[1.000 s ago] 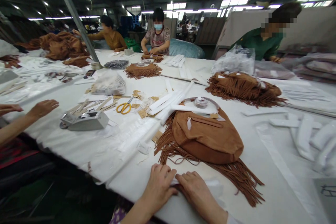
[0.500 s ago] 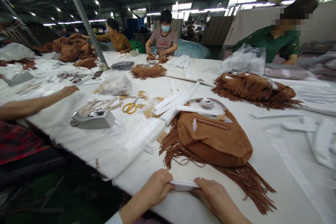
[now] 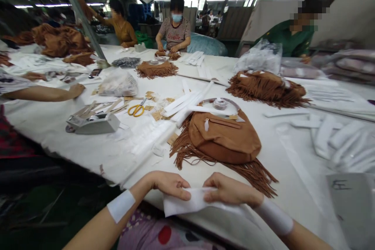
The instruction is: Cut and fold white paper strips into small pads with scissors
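Between my hands, at the table's near edge, is a soft white sheet that looks like thin foam or paper. My left hand pinches its left part between thumb and fingers. My right hand grips it a short way to the right, thumb on top. The sheet's left end hangs down in front of my clothing. Just beyond my hands lies a brown suede-like bag with long fringes, a zipper and a wrapped strap. White strips lie against its far left side.
Left of the bag are yellow-handled scissors, a grey tape dispenser and tags. More fringed bags lie behind; white strips and a grey marked board are at right. A co-worker's arm reaches in from the left.
The narrow folded white piece between my hands now shows as a wider sheet with an end hanging down. Both hands have shifted their hold. The view has moved slightly right and down.
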Tool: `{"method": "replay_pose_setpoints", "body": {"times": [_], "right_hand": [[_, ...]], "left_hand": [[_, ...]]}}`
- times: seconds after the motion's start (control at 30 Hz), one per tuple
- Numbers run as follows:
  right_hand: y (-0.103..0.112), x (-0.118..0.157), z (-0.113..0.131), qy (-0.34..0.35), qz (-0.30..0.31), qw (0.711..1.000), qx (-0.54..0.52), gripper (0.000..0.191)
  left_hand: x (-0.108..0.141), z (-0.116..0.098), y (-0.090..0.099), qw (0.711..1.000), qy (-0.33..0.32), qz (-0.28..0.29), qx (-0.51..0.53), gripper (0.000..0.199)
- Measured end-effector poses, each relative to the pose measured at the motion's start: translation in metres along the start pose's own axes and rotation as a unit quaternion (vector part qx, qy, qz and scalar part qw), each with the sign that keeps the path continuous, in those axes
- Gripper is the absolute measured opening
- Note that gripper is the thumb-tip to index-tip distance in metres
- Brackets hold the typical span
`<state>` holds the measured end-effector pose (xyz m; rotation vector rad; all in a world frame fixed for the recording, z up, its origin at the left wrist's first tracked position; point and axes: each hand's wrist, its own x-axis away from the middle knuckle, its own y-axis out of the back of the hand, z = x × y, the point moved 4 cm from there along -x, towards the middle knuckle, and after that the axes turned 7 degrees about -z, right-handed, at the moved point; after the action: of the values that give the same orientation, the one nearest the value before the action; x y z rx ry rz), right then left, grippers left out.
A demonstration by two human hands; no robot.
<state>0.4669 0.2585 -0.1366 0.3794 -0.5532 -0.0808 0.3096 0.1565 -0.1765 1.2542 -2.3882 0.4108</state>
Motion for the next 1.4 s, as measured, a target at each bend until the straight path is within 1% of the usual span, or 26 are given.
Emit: {"method": "replay_pose_setpoints", "body": {"times": [0.03,0.07,0.13,0.23,0.3,0.4,0.47,0.5,0.57,0.63,0.67,0.7,0.77,0.87,1.07,1.13,1.2,1.27,1.3,1.33,1.37,1.4], "right_hand": [[0.0,0.0,0.001,-0.003,0.007,1.0,0.0,0.023],[0.0,0.001,0.003,-0.001,0.008,1.0,0.002,0.023],[0.002,0.002,0.004,0.008,-0.002,1.0,0.012,0.023],[0.009,0.01,0.0,0.011,-0.036,0.999,0.025,0.019],[0.018,0.02,-0.008,-0.005,-0.062,0.998,0.032,0.015],[0.03,0.041,-0.018,-0.028,-0.105,0.993,0.045,0.011],[0.034,0.054,-0.022,-0.031,-0.129,0.99,0.045,0.011],[0.033,0.06,-0.022,-0.023,-0.144,0.988,0.051,0.011],[0.03,0.07,-0.021,0.018,-0.194,0.977,0.091,0.011],[0.022,0.078,-0.02,0.073,-0.259,0.949,0.166,0.016],[0.017,0.082,-0.021,0.094,-0.287,0.931,0.207,0.019],[0.011,0.086,-0.022,0.109,-0.309,0.913,0.244,0.021],[0.0,0.092,-0.029,0.128,-0.339,0.883,0.297,0.023],[-0.01,0.101,-0.04,0.145,-0.38,0.857,0.316,0.022],[-0.018,0.115,-0.048,0.181,-0.444,0.828,0.289,0.022],[-0.019,0.117,-0.049,0.188,-0.462,0.818,0.286,0.022],[-0.016,0.12,-0.051,0.181,-0.509,0.797,0.27,0.02],[-0.008,0.126,-0.058,0.137,-0.588,0.765,0.223,0.021],[-0.004,0.13,-0.063,0.096,-0.629,0.749,0.184,0.026],[-0.002,0.134,-0.069,0.048,-0.662,0.735,0.134,0.033],[-0.003,0.138,-0.076,0.001,-0.679,0.73,0.076,0.04],[-0.008,0.139,-0.083,-0.037,-0.676,0.736,0.009,0.046]], "left_hand": [[-0.005,-0.005,-0.002,1.0,0.004,0.009,-0.009,0.053],[-0.011,-0.01,-0.005,1.0,0.008,0.006,-0.024,0.051],[-0.019,-0.015,-0.01,0.999,0.019,-0.018,-0.04,0.046],[-0.025,-0.014,-0.02,0.998,0.035,-0.046,0.005,0.041],[-0.023,-0.008,-0.023,0.996,0.028,-0.082,-0.004,0.037],[-0.017,-0.001,-0.022,0.983,-0.002,-0.155,-0.093,0.029],[-0.013,-0.001,-0.021,0.967,-0.031,-0.19,-0.168,0.027],[-0.011,-0.003,-0.021,0.953,-0.044,-0.211,-0.213,0.027],[-0.006,-0.008,-0.021,0.911,-0.058,-0.263,-0.311,0.024],[-0.001,-0.012,-0.021,0.867,-0.055,-0.308,-0.388,0.02],[0.002,-0.014,-0.022,0.852,-0.052,-0.321,-0.411,0.02],[0.005,-0.014,-0.023,0.843,-0.052,-0.327,-0.424,0.021],[0.009,-0.014,-0.025,0.84,-0.058,-0.33,-0.427,0.023],[0.014,-0.012,-0.027,0.85,-0.062,-0.322,-0.412,0.024],[0.015,-0.017,-0.034,0.88,-0.072,-0.303,-0.359,0.023],[0.013,-0.02,-0.039,0.897,-0.086,-0.292,-0.321,0.022],[0.009,-0.017,-0.044,0.928,-0.085,-0.276,-0.237,0.023],[0.001,-0.007,-0.049,0.96,-0.045,-0.261,-0.087,0.027],[-0.003,0.0,-0.05,0.966,-0.016,-0.259,-0.004,0.033],[-0.007,0.006,-0.051,0.962,0.011,-0.262,0.073,0.041],[-0.012,0.012,-0.052,0.953,0.029,-0.268,0.136,0.048],[-0.015,0.015,-0.052,0.944,0.037,-0.275,0.181,0.053]]}}
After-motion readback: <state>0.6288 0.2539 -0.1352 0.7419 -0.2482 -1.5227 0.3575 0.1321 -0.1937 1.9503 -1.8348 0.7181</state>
